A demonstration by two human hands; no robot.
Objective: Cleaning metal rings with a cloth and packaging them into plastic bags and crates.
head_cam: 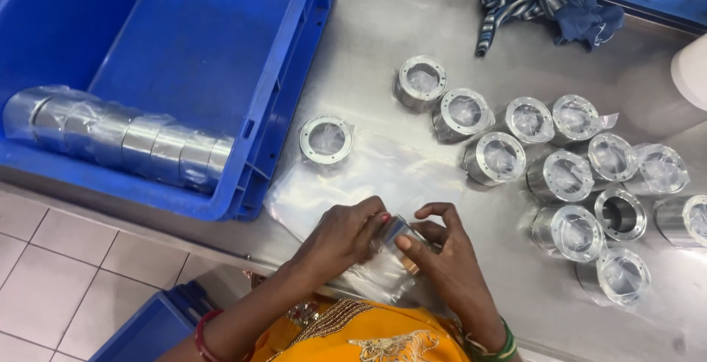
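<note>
Metal ring (395,231) pinched between left hand (347,235), right hand (442,253).

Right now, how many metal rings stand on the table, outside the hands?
13: one ring alone beside the blue crate, twelve in the right-hand cluster; others may lie beyond the frame edge.
</note>
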